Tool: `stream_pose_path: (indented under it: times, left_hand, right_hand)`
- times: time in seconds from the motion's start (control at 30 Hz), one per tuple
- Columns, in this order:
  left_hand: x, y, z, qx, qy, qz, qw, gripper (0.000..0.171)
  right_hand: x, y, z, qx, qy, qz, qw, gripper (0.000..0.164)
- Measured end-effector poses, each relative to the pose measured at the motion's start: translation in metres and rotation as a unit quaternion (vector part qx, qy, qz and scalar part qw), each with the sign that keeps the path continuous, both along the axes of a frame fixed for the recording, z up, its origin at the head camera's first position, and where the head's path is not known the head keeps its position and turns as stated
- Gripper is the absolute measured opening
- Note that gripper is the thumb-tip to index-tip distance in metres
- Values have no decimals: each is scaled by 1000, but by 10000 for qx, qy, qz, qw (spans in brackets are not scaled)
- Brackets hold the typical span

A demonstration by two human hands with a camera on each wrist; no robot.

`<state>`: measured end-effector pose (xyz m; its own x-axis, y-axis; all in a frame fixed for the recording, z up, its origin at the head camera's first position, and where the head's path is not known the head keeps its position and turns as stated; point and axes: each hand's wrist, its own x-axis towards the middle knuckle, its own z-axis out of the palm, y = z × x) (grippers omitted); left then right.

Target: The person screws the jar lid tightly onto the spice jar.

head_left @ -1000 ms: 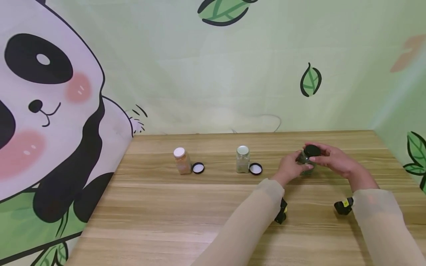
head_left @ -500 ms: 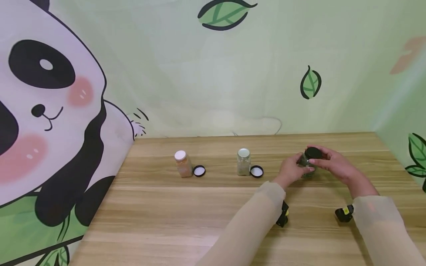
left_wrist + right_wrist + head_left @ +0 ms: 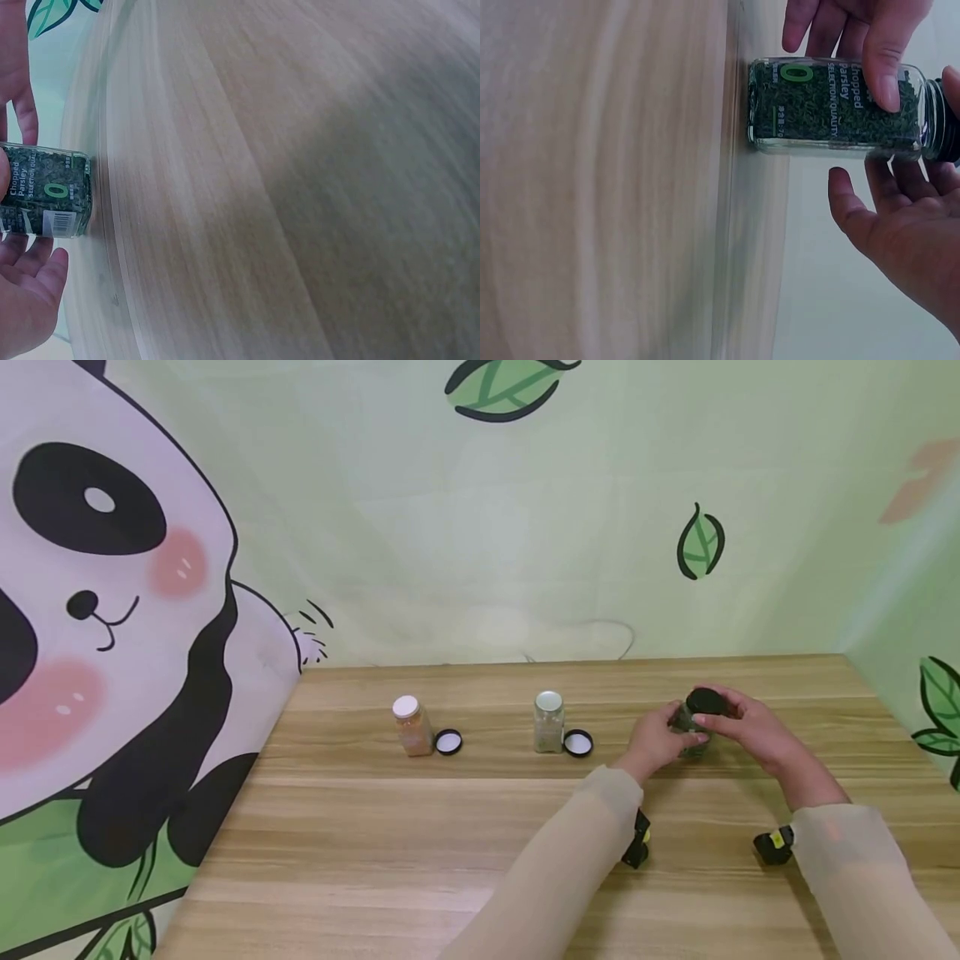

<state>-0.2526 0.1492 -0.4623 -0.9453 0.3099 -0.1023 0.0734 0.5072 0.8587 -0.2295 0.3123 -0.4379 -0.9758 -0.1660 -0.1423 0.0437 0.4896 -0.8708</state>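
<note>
Barely shifting over the last second, with sleeves (image 3: pixel 558 868) slanting in from the near side: at right, still gripping the parsley jar (image 3: pixel 832 105) in the left hand (image 3: pixel 654 741) and pinching its black cap (image 3: pixel 705 698) in the right hand (image 3: pixel 765 727); hence not yet uncapped, impossible to tell if loosened. Facing both hands inward, keeping the jar upright on or just above the tabletop (image 3: pixel 390 860). Farther left: a pale jar (image 3: pixel 549 731) and an orange jar (image 3: pixel 415 737), each just beside a lid (image 3: pixel 577 743).

A glossy, clear glass-looking jar (image 3: pixel 810 124) gleams between the left hand (image 3: pixel 658 743) and the right hand (image 3: pixel 756 727), topped by a smooth plastic-looking lid (image 3: pixel 706 700). Matt cloth sleeves (image 3: pixel 543 868) stop short of the hands, with a satiny wood-grain tabletop (image 3: pixel 360 860) below, a creased cloth-like backdrop (image 3: pixel 375 510) beyond.
</note>
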Motion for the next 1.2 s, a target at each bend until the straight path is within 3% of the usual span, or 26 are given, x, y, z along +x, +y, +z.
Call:
stream_pose_path:
  times: [0.17,0.93,1.03,1.13,1.2]
  left_hand:
    - [0,-1,1,47,-7,-37,10000,60]
    - [-1,-1,-1,7,161,-7,9999,49]
    - [-1,-1,-1,14,97,31,9999,50]
    - [0,0,1,7,-19,78,10000,54]
    - [-1,0,1,40,-31,77,10000,56]
  right_hand:
    - [2,-5,1,175,86,-192,9996,70]
    - [9,-27,-4,-126,347,-1138,9928,70]
    - [8,-24,-3,-156,305,-928,9951,71]
    - [5,-13,-1,-207,104,-397,9989,75]
    - [0,-3,2,-510,-80,62,9986,77]
